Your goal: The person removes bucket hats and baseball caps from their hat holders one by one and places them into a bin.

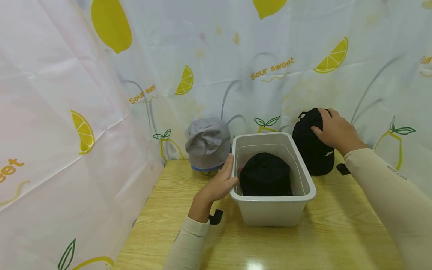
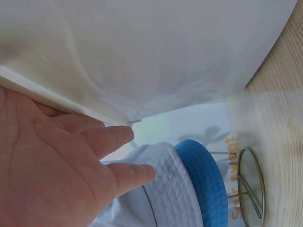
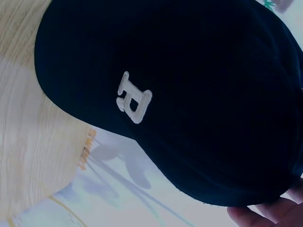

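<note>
A light grey plastic bin (image 1: pixel 272 210) stands on the table. My left hand (image 1: pixel 217 183) is at its left rim, thumb over the edge and fingers along the outer wall. Inside the bin sits a black hat (image 1: pixel 266 174), crown up. To the right is a black baseball cap (image 1: pixel 312 150), brim down, with a white letter on its front in the right wrist view. My right hand (image 1: pixel 335 129) holds this cap by the crown; fingertips (image 3: pixel 251 217) show at its edge. Left of the bin, a grey bucket hat (image 1: pixel 208 144) with a blue underside sits on a wire stand (image 2: pixel 253 184).
A wooden table (image 1: pixel 168 210) carries everything. Behind and to the left hangs a white sheet (image 1: pixel 216 45) printed with lemons. Something pinkish red (image 1: pixel 240 170) shows inside the bin beside the black hat.
</note>
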A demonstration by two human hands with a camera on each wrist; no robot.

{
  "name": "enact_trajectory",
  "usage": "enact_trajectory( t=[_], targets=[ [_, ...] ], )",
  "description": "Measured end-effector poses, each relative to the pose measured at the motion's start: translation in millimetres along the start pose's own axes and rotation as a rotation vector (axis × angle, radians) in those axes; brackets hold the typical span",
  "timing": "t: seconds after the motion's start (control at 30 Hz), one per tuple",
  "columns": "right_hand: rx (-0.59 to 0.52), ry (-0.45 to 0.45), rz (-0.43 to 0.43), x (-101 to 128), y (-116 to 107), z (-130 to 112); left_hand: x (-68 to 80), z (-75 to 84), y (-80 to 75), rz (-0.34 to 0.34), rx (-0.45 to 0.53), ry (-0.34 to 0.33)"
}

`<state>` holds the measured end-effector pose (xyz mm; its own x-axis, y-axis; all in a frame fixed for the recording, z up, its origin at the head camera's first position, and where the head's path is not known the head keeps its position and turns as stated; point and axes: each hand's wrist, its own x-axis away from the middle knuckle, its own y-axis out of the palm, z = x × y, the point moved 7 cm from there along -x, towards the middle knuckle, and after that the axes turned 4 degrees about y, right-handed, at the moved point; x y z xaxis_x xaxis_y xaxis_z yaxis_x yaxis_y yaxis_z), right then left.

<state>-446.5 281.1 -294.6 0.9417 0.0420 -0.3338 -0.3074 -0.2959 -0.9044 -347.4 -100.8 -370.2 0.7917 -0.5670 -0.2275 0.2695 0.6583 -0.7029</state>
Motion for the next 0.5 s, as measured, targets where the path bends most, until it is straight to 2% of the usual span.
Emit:
enact_trajectory(
  t=[0.37, 0.5],
  targets=[
    [-0.06, 0.023, -0.012, 1.4, 0.1, 2.8, -1.2, -2.9, 0.3, 0.007, 0.003, -0.014],
    [-0.11, 0.037, 0.036, 4.6, -1.9, 6.3, -1.4, -2.3, 0.7, 0.002, -0.005, -0.005]
  ],
)
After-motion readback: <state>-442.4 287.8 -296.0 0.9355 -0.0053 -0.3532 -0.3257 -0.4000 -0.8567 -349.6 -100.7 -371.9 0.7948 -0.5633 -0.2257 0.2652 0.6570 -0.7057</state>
